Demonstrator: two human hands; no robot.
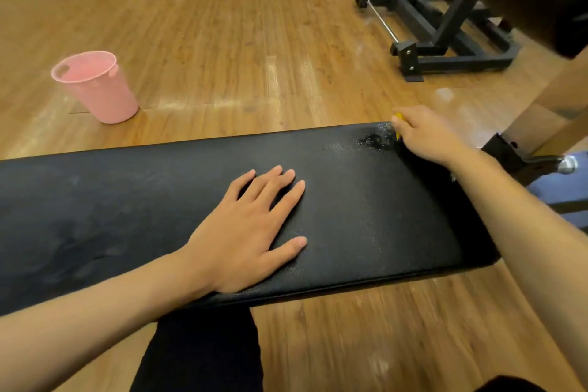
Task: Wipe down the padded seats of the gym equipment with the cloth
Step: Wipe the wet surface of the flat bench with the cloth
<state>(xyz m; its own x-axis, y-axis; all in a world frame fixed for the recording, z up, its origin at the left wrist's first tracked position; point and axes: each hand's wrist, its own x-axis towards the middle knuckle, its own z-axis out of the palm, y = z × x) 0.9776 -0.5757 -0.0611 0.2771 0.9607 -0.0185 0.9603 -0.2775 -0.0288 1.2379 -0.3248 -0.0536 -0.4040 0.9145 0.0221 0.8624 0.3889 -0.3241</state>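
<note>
Left hand point(248, 232) fingers flat on bench point(95, 216), right hand point(426, 137) fingers pinching yellow cloth point(397, 118), pink bin point(105, 95) beyond

Glossy wood-plank floor point(222, 25) catching pale light streaks, pink plastic bin point(97, 86) (handle slots at the rim) standing left, black steel machine frame point(445, 25) far right

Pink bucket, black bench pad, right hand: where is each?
Pink bucket point(105, 97): head view, on its outer wall.
Black bench pad point(366, 216): head view, on its bare top surface.
Right hand point(426, 137): head view, on the back of the hand.
</note>
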